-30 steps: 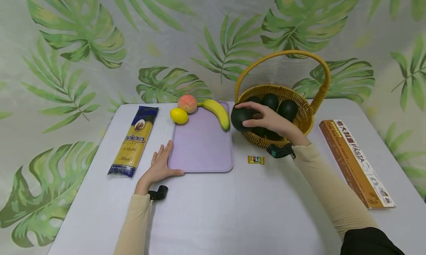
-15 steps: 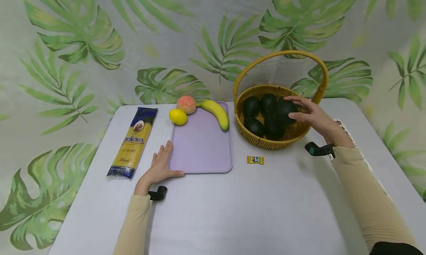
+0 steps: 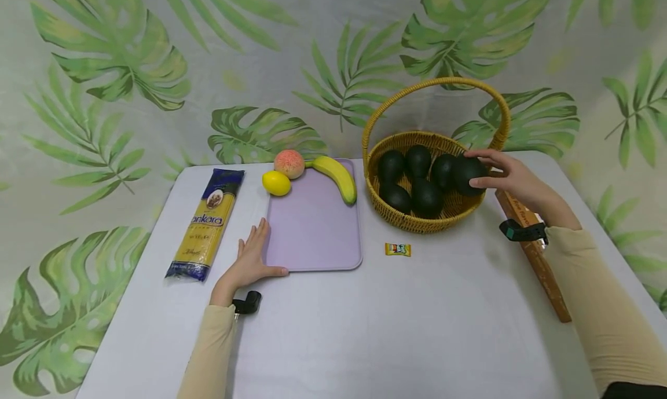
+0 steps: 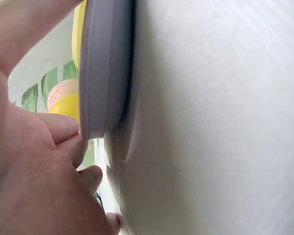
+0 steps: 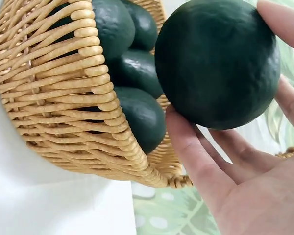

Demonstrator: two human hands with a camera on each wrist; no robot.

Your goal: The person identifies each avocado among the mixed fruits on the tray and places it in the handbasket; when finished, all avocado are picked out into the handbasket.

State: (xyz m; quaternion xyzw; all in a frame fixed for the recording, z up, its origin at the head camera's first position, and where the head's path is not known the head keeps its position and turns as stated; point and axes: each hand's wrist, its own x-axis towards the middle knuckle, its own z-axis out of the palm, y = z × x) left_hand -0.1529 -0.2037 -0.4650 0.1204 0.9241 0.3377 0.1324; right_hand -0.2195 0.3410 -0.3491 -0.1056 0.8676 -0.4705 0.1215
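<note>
My right hand grips a dark green avocado between thumb and fingers, at the right side of the wicker basket. In the right wrist view this avocado is held above the rim, beside several other avocados in the basket. My left hand lies at the near left corner of the lilac tray, fingers extended along its left side and thumb at its front edge. The left wrist view shows fingers touching the tray's side.
A banana lies on the tray's far part, with a peach and a lemon at its far left corner. A pasta bag is at the left. A small wrapped candy sits before the basket; a pasta box is partly under the right arm.
My right hand has carried the avocado from the basket's left side across to its right side, uncovering the other avocados. The left hand has stayed at the tray corner.
</note>
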